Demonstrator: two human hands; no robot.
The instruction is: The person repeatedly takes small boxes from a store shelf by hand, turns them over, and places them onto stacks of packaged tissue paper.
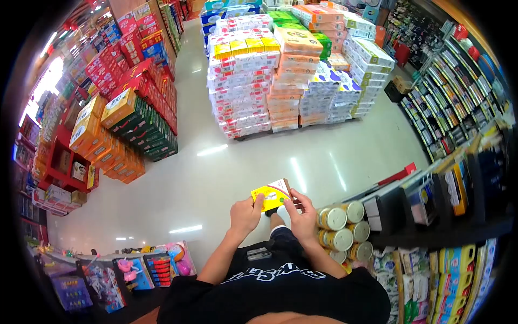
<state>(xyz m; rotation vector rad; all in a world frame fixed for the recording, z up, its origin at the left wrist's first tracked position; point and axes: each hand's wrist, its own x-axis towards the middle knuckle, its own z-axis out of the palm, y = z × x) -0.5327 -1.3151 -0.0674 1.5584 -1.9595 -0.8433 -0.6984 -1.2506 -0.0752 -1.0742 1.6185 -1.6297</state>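
Note:
In front of my body I hold a small yellow and white cardboard box (274,193) with both hands. Its printed face, with a picture and some lettering too small to read, is turned up toward me. My left hand (247,214) grips the box's left end, thumb on top. At the other end, my right hand (300,211) pinches the right edge, with its thumb near the lower corner. The fingers beneath the box are mostly hidden.
Tall stacks of wrapped paper packs (240,89) stand ahead. Piled orange cartons (102,137) and red boxes (145,81) rise at the left. Beside my right arm are several round tins (335,218). Hanging toys (129,272) line a display at lower left.

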